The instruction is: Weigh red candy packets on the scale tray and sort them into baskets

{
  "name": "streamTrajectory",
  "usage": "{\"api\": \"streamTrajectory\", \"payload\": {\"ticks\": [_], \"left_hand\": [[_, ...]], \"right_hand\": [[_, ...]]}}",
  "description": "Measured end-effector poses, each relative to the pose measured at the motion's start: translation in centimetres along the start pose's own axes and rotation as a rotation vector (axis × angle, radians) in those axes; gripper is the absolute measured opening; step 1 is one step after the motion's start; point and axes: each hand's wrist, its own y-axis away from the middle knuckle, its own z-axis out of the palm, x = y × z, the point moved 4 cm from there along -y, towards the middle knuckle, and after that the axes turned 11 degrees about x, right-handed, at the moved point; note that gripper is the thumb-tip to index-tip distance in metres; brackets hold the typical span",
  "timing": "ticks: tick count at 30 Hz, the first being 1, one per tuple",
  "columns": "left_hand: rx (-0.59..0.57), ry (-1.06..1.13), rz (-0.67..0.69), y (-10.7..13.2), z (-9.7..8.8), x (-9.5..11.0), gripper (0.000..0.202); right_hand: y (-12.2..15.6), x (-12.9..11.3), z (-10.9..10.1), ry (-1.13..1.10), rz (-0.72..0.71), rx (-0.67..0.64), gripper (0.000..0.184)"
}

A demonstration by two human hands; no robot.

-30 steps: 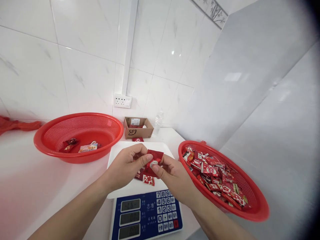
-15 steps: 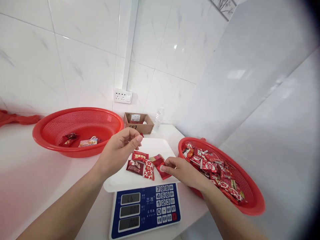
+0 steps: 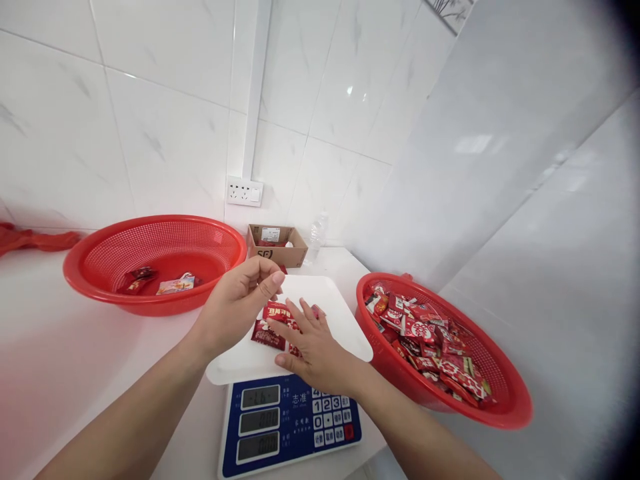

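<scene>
Steadying the sweets [image 3: 269, 335] on the scale [image 3: 300, 420] calls for a light right hand [image 3: 317, 347], its grip released. Whether the curled left hand [image 3: 243, 297] at its ten o'clock grasps anything, I cannot tell.

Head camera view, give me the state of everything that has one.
Left hand, fingers curled, contents unclear.
Right hand, spread open.
Scale, displays showing digits.
Packets, lying on the scale, partly hidden.
Left basket, few items inside.
Right basket, well filled.
Cardboard box, open-topped.
Bottle, standing.
Wall switch, position unclear.
</scene>
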Motion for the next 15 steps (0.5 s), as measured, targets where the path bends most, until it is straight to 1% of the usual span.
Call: {"api": "streamTrajectory", "payload": {"ticks": [3,6,8,10,11,12,13,14,15], "left_hand": [[-0.011,-0.015,0.001,0.0,0.0,-0.1,0.020],[-0.035,-0.029,-0.026,-0.1,0.0,-0.4,0.022],[-0.055,-0.053,-0.020,0.0,0.2,-0.4,0.024],[-0.023,-0.088,0.033,0.2,0.2,0.0,0.024],[0.025,-0.108,0.080,0.5,0.1,0.4,0.022],[0.098,-0.125,0.141,0.8,-0.2,1.0,0.020],[0.186,-0.136,0.213,1.3,-0.6,1.6,0.016],[0.275,-0.139,0.288,1.8,-1.1,2.3,0.013],[0.364,-0.141,0.354,2.5,-1.6,3.0,0.012]], "right_hand": [[-1.5,-0.4,0.4,0.023,-0.063,-0.028,0.052],[-3.0,0.3,0.4,0.056,-0.058,-0.010,0.051],[-3.4,0.4,0.1,0.064,-0.029,0.051,0.051],[-3.1,-0.7,-0.4,-0.017,-0.028,0.178,0.051],[-2.6,-1.7,-0.5,-0.118,-0.038,0.247,0.049],[-1.9,-3.0,-0.3,-0.280,-0.062,0.302,0.047],[-1.1,-4.4,0.3,-0.523,-0.058,0.282,0.047],[-0.5,-5.9,1.5,-0.786,-0.039,0.195,0.047],[0.2,-7.6,3.0,-1.031,-0.016,0.077,0.052]]}}
